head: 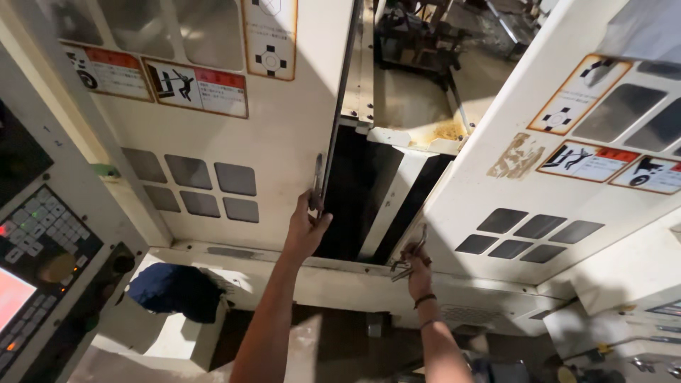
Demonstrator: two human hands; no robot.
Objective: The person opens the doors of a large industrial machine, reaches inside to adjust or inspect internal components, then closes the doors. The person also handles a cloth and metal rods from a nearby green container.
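Two hands grip handles: left hand (306,228) on left door handle (316,183), right hand (417,269) on right door handle (415,250).

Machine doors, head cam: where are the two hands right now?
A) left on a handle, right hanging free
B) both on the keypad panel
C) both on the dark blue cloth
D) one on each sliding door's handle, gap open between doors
D: the left hand grips the metal handle on the left door, the right hand grips the handle on the right door, with the machine interior visible between them.
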